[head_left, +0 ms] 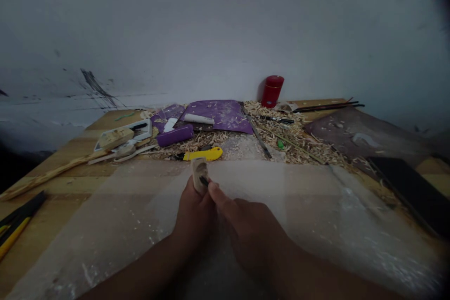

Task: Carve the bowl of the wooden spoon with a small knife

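Observation:
In the middle of the head view my left hand [193,208] is closed around a small pale wooden block [199,168]. A hollow shows in the upper face of this block. My right hand [251,225] is closed on a carving tool [204,181], its dark tip pressed against the wood by the hollow. The rest of that tool is hidden inside my fingers. Just beyond the block lies a yellow utility knife [204,154] among wood shavings [214,139].
Behind are purple sheets [225,115], a purple roll [175,135] and a red canister [273,91] by the wall. At left are a white tray [149,127], a long stick [52,176] and a black-yellow tool [17,236]. A dark phone-like slab [411,192] lies right.

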A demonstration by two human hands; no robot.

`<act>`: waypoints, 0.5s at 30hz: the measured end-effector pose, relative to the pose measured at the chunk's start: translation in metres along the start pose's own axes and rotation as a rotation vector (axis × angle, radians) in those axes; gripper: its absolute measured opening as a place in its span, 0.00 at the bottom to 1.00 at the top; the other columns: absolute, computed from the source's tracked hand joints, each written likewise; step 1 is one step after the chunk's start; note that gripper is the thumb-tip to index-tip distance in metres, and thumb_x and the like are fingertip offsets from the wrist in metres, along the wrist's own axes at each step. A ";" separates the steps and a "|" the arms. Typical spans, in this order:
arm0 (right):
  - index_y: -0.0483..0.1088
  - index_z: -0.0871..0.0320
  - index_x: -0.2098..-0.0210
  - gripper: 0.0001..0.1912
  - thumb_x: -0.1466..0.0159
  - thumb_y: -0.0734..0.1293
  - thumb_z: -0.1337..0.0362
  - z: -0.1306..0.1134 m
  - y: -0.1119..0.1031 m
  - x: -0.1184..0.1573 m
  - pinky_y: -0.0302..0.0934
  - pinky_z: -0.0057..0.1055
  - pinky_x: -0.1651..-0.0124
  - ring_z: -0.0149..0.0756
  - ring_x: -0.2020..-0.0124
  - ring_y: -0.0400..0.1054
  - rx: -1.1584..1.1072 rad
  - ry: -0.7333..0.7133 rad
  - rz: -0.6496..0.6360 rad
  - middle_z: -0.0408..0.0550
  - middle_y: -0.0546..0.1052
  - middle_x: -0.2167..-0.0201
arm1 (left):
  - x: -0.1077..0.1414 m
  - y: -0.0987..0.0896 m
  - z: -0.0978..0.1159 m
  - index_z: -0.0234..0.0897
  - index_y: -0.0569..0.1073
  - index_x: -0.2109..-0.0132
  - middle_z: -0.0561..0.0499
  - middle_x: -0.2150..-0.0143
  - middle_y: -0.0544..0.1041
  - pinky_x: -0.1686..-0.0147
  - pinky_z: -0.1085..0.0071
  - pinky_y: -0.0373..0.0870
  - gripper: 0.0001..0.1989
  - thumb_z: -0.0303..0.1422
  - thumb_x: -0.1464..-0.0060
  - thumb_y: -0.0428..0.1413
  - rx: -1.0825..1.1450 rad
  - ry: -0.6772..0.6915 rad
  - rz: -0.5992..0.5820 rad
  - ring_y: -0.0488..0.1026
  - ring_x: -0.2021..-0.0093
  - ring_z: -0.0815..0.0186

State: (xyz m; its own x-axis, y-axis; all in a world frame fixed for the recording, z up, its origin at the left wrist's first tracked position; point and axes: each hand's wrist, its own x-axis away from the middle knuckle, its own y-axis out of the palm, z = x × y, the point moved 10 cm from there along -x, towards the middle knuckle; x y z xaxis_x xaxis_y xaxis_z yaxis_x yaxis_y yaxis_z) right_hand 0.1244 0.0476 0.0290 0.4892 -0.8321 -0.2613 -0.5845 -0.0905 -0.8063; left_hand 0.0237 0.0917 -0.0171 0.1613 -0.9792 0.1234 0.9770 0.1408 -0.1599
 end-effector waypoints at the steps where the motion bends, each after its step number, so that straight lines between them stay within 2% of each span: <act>1: 0.51 0.60 0.40 0.27 0.39 0.53 0.71 0.001 0.000 0.000 0.63 0.34 0.67 0.40 0.68 0.71 -0.022 0.009 -0.003 0.54 0.76 0.67 | 0.000 0.000 -0.002 0.38 0.64 0.68 0.59 0.81 0.63 0.81 0.76 0.58 0.09 0.37 0.54 0.54 0.011 -0.008 -0.002 0.58 0.83 0.73; 7: 0.53 0.58 0.41 0.23 0.36 0.52 0.69 0.005 -0.012 -0.005 0.63 0.33 0.60 0.38 0.61 0.70 -0.283 0.118 0.044 0.53 0.75 0.59 | 0.007 0.010 -0.001 0.38 0.63 0.69 0.57 0.78 0.66 0.78 0.75 0.61 0.09 0.36 0.54 0.55 0.072 -0.034 -0.042 0.61 0.79 0.72; 11: 0.54 0.58 0.41 0.24 0.38 0.54 0.70 0.007 -0.015 -0.007 0.62 0.36 0.57 0.40 0.56 0.68 -0.298 0.131 0.033 0.52 0.72 0.53 | 0.013 0.019 -0.001 0.38 0.62 0.70 0.58 0.79 0.66 0.79 0.76 0.61 0.10 0.36 0.55 0.55 0.173 -0.103 -0.084 0.62 0.79 0.72; 15: 0.55 0.55 0.42 0.24 0.38 0.56 0.70 0.013 -0.018 -0.004 0.59 0.36 0.52 0.38 0.53 0.66 -0.372 0.132 0.018 0.49 0.70 0.50 | 0.009 0.029 -0.011 0.38 0.60 0.71 0.60 0.83 0.64 0.83 0.78 0.58 0.09 0.34 0.55 0.55 0.327 -0.196 -0.144 0.60 0.83 0.74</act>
State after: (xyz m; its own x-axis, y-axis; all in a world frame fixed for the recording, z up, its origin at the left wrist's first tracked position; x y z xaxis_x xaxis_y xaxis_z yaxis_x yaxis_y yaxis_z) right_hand 0.1412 0.0597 0.0376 0.4036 -0.8964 -0.1833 -0.7985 -0.2473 -0.5489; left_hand 0.0521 0.0854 -0.0314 0.0120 -0.9503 0.3110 0.9792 0.0741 0.1888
